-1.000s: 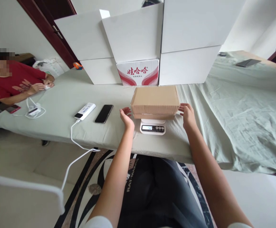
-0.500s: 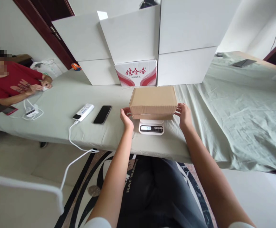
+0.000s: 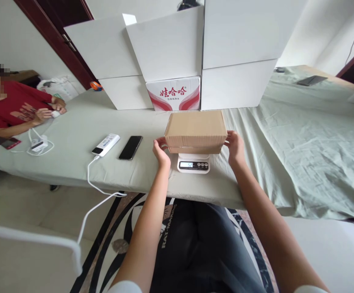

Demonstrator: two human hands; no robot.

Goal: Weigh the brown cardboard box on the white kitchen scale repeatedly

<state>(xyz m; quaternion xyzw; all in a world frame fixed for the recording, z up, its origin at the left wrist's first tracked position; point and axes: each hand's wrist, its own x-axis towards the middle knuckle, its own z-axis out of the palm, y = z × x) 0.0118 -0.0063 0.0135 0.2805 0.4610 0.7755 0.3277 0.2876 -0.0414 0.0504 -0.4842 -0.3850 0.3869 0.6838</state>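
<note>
A closed brown cardboard box (image 3: 196, 128) sits level on a white digital kitchen scale (image 3: 193, 167). The scale's front sticks out beneath it, with a lit display and round buttons, while the box hides its platform. My left hand (image 3: 161, 151) is at the box's left side, fingers curved against it. On the opposite side my right hand (image 3: 235, 145) has its fingers against the right end. Some fingertips of both hands are hidden by the box, so how firmly they press cannot be seen.
Left of the scale lie a black phone (image 3: 131, 147) and a white power bank (image 3: 106, 145) with a white cable. White boxes (image 3: 230, 85) and a red-and-white printed carton (image 3: 173, 94) stand behind. A person in a red shirt (image 3: 14, 106) handles a small white object at far left.
The view has shifted very slightly. Both hands stay at the sides of the cardboard box, which remains on the scale. The co-worker's hands have moved a little.
</note>
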